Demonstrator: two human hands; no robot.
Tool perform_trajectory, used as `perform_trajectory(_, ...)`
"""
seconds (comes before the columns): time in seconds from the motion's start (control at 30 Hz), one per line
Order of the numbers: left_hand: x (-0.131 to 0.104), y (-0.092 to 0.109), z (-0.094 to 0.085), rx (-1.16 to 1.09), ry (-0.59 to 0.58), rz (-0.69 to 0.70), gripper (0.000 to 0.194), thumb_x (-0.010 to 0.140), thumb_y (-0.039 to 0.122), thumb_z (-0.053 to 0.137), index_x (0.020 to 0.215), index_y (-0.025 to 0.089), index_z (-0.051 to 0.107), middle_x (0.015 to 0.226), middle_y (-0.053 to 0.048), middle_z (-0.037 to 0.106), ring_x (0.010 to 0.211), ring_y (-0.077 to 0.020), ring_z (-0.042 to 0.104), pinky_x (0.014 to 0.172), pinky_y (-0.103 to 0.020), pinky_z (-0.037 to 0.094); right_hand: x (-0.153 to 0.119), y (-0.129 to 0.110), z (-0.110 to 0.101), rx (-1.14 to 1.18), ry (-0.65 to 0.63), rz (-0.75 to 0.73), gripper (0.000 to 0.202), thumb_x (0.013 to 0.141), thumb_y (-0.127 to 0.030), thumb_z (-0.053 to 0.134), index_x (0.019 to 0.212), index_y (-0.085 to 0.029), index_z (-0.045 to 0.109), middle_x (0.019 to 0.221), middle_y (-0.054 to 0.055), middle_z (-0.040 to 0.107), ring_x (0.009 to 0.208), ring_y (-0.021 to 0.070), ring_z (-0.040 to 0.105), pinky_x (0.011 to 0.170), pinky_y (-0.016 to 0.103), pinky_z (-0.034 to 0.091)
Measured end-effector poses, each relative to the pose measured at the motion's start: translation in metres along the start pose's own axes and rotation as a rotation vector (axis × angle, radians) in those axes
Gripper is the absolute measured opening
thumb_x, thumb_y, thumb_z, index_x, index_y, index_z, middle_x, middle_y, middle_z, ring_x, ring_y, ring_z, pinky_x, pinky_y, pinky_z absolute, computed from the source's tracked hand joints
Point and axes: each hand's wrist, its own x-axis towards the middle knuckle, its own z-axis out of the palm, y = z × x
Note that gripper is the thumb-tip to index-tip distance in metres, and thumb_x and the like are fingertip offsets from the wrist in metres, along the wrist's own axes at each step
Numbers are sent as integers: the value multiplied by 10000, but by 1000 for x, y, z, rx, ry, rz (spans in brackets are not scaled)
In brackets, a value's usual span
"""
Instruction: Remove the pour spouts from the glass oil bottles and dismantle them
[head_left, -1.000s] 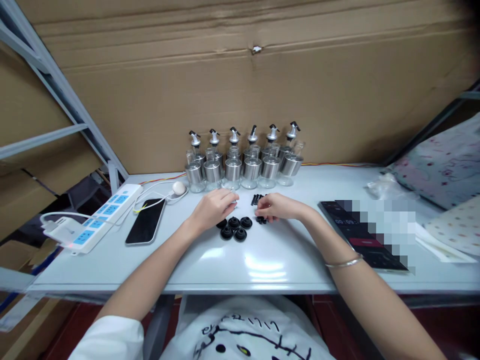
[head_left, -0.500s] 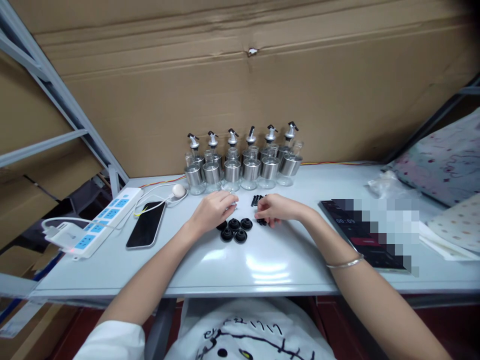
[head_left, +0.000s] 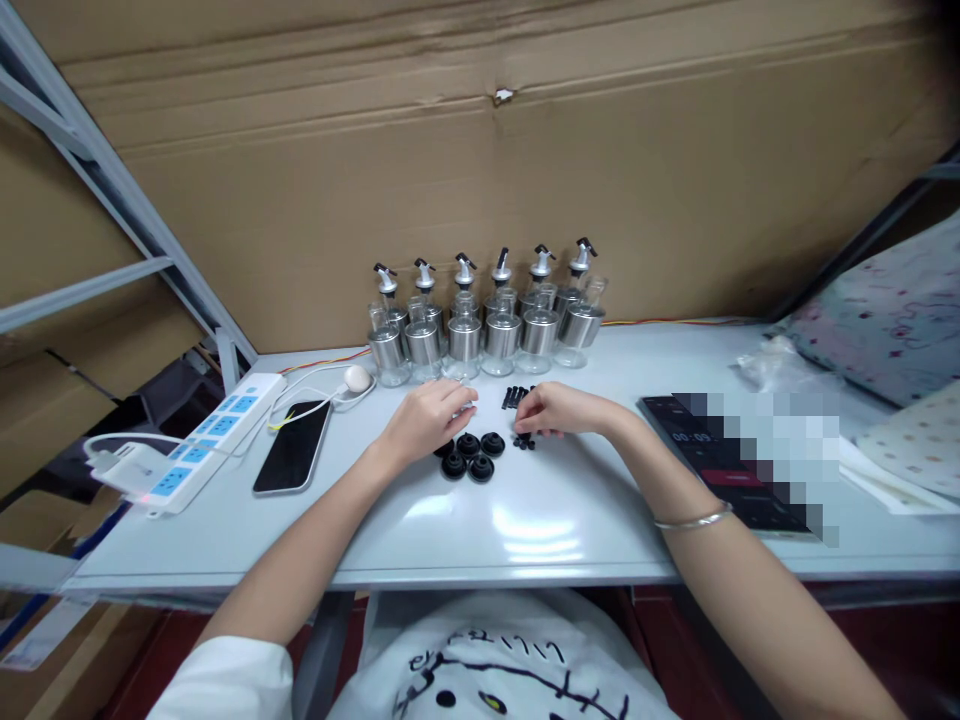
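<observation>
My left hand (head_left: 429,418) rests on the table with its fingers curled together. Something small and silvery shows at its fingertips, mostly hidden by the hand. Just below and right of it lies a cluster of round black stoppers (head_left: 481,467), one partly covered by the hand. My right hand (head_left: 559,410) is lowered, thumb and finger pinched together over several tiny black pieces (head_left: 523,442). Whatever is in the pinch is too small to name. Beyond that hand lies a row of short black sticks (head_left: 514,397).
Two rows of glass bottles with metal sleeves (head_left: 503,340) stand behind my hands; the back ones carry pourer tops. On the left are a phone (head_left: 292,448), a power strip (head_left: 214,435) and cables. A tablet-like screen (head_left: 720,465) and a plastic bag (head_left: 780,365) lie right.
My right hand has lifted slightly back from the tiny black pieces, so more of them show. The left hand has barely moved.
</observation>
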Motion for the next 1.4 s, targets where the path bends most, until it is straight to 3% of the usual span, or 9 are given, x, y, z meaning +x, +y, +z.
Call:
perform_trajectory(0.17, 0, 0, -1, -6, 6, 5, 79, 907, 196, 494, 923, 152, 558, 811, -44, 659, 724, -149, 619, 661, -257, 469, -4, -5, -1, 39, -26, 35, 253, 707, -387, 639, 666, -141, 603, 564, -4, 556, 471, 91, 496, 460, 222, 412)
perform_trajectory(0.43, 0, -1, 0, 26, 3, 5, 82, 903, 201, 503, 925, 151, 564, 810, -41, 659, 726, -156, 620, 659, -258, 477, -7, -6, -1, 90, -89, 106, 210, 701, -321, 674, 774, -140, 594, 558, -22, 561, 474, 100, 558, 482, 225, 482)
perform_trajectory(1.07, 0, 0, 0, 11, -26, -6, 96, 908, 204, 491, 929, 150, 568, 827, -52, 664, 761, -161, 632, 677, -266, 474, -6, -5, 0, 30, -62, 87, 311, 689, -390, 710, 826, -147, 573, 565, -20, 569, 465, 108, 559, 442, 220, 452)
perform_trajectory(1.4, 1, 0, -1, 18, -14, 10, 85, 907, 203, 496, 924, 149, 560, 822, -48, 665, 754, -161, 633, 669, -262, 481, -5, 3, -2, 97, -125, 126, 555, 518, -428, 831, 898, -170, 521, 556, -48, 579, 451, 110, 556, 437, 223, 447)
